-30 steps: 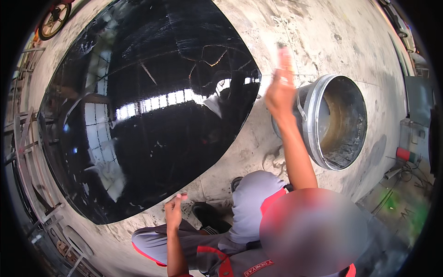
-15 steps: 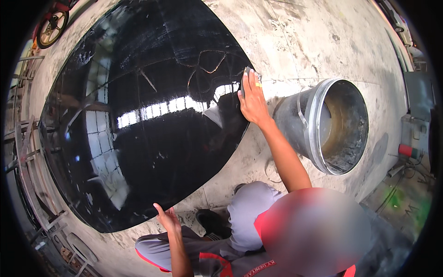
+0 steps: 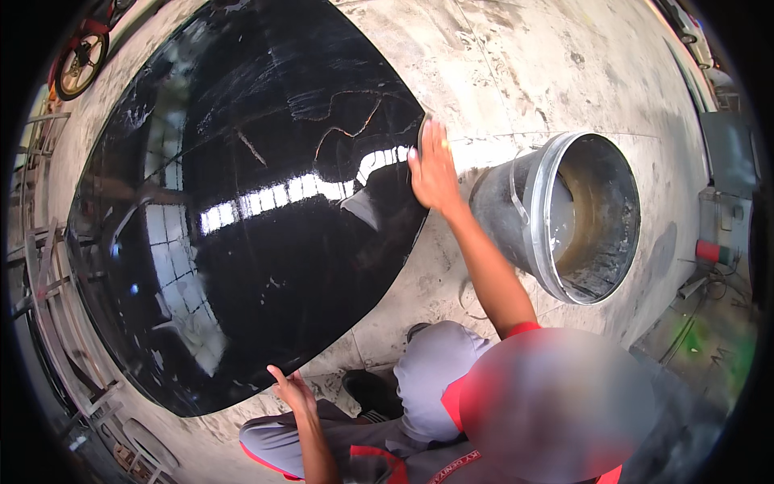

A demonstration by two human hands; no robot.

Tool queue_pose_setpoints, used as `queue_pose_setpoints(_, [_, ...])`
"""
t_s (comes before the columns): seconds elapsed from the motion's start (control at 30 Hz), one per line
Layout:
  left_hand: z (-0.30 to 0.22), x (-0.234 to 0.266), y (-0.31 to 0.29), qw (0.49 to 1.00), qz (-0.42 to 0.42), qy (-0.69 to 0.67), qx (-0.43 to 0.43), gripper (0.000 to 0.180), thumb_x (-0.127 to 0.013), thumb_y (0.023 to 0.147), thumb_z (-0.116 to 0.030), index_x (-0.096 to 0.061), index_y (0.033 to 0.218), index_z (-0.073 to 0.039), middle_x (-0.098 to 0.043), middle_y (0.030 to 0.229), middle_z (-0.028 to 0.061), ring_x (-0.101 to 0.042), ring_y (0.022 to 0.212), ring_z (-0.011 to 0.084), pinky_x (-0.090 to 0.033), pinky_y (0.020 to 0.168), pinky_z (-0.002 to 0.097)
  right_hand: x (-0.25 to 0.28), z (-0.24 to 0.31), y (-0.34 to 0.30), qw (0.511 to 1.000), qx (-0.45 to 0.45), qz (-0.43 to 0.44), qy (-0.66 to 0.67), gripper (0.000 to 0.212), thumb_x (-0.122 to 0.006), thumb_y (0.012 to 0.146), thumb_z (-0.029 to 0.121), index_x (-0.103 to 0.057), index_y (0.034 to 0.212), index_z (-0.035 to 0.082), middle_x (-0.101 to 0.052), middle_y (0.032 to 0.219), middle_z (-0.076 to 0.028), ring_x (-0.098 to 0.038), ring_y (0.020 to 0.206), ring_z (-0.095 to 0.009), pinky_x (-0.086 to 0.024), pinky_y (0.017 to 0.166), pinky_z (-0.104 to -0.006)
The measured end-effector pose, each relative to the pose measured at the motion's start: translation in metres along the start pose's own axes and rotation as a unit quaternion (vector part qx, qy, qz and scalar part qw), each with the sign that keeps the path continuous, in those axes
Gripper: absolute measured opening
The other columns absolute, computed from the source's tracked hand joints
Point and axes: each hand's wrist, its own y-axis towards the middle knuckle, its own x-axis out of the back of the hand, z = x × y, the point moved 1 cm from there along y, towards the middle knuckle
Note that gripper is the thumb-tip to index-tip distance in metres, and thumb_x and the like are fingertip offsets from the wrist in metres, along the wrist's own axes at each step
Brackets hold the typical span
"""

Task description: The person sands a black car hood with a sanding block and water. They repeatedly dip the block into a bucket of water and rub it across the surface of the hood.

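Observation:
A glossy black car hood [image 3: 266,282] with scuffs, scratches and bright reflections lies in front of me. Along its right edge my right hand [image 3: 437,177] presses with fingers stretched out and the thumb on the black surface. A dark grey sanding sheet is under those fingers, now almost wholly hidden by them. At the hood's near edge, my left hand [image 3: 295,392] grips the rim, its thumb on top and the other fingers partly out of sight below.
A grey metal bucket [image 3: 498,211] with a wire handle and brown-stained inside stands right of the hood on the concrete floor [image 3: 564,97]. Metal racks [image 3: 50,298] line the left side. A motorcycle wheel [image 3: 82,66] shows at far left. My bent knee [image 3: 439,359] is close to the hood.
My right hand has shifted slightly at the hood's edge, and the sanding sheet, visible earlier beside the fingertips, is now mostly covered. The view has turned slightly. My left hand keeps its grip.

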Motion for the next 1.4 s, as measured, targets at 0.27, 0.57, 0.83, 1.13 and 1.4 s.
queue_pose_setpoints(0.27, [0.005, 0.005, 0.006, 1.000, 0.001, 0.008, -0.025, 0.056, -0.063, 0.102, -0.047, -0.062, 0.127, 0.003, -0.071, 0.124, 0.0087, -0.069, 0.107, 0.0139, -0.057, 0.091, 0.0247, 0.006, 0.025, -0.051, 0.998, 0.048, 0.030, -0.010, 0.072, -0.047, 0.105, 0.029, -0.019, 0.160, -0.009, -0.016, 0.168, -0.029, -0.014, 0.157, -0.045, -0.017, 0.126, -0.0544])
queue_pose_setpoints(0.57, [0.007, 0.010, 0.006, 1.000, -0.012, 0.003, -0.029, 0.053, -0.065, 0.100, -0.048, -0.064, 0.126, -0.001, -0.072, 0.120, 0.0042, -0.068, 0.099, 0.0095, -0.054, 0.081, 0.0207, -0.004, 0.041, -0.111, 0.995, 0.046, 0.089, -0.011, 0.074, -0.051, 0.104, 0.028, -0.020, 0.160, -0.009, -0.014, 0.168, -0.029, -0.014, 0.157, -0.044, -0.017, 0.126, -0.0540])
queue_pose_setpoints(0.83, [0.011, 0.006, 0.011, 1.000, -0.007, 0.012, -0.016, 0.046, -0.066, 0.100, -0.047, -0.067, 0.114, -0.003, -0.072, 0.104, 0.0000, -0.060, 0.078, 0.0048, -0.048, 0.067, 0.0191, -0.001, 0.001, 0.020, 0.999, -0.019, -0.006, -0.038, 0.067, -0.037, 0.109, 0.034, -0.021, 0.159, -0.007, -0.017, 0.168, -0.027, -0.017, 0.156, -0.044, -0.020, 0.125, -0.0531])
queue_pose_setpoints(1.13, [0.003, -0.008, 0.002, 0.999, -0.025, 0.007, -0.025, 0.045, -0.066, 0.101, -0.047, -0.068, 0.111, -0.003, -0.073, 0.101, -0.0001, -0.060, 0.075, 0.0053, -0.049, 0.066, 0.0204, 0.004, 0.021, -0.018, 0.999, 0.044, -0.014, -0.022, 0.068, -0.042, 0.107, 0.031, -0.021, 0.160, -0.006, -0.018, 0.168, -0.027, -0.018, 0.156, -0.043, -0.020, 0.126, -0.0540])
queue_pose_setpoints(1.4, [0.003, 0.004, 0.003, 0.999, -0.035, 0.020, -0.021, 0.045, -0.067, 0.100, -0.048, -0.067, 0.113, -0.004, -0.072, 0.104, 0.0001, -0.061, 0.078, 0.0057, -0.047, 0.064, 0.0206, -0.008, 0.042, -0.116, 0.995, 0.041, 0.096, 0.007, 0.073, -0.048, 0.105, 0.028, -0.018, 0.161, -0.007, -0.014, 0.168, -0.030, -0.013, 0.157, -0.047, -0.017, 0.125, -0.0565])
